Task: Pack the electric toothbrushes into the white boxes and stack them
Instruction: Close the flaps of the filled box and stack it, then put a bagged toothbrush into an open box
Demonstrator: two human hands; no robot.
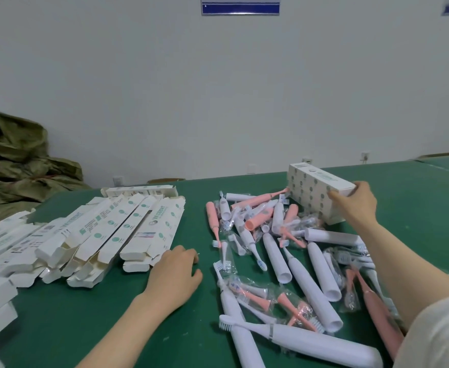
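Head view: "WISDENT" in green on the flattened white cardboard cartons point(127, 229) fanned out at left, smaller print there too blurred to read. Far right, right hand point(356, 205) clamped on the near end of a white cardboard box with green dots point(311, 189), thumb on its side, fingers over the top. Left hand point(174, 274) resting loose on the green table mat point(85, 328), holding nothing, just beside the carton ends. Between the hands, heaped white and pink plastic electric toothbrushes point(305, 282), some heads in clear bags. Blue wall sign point(240, 6) cut off at the top, unreadable.
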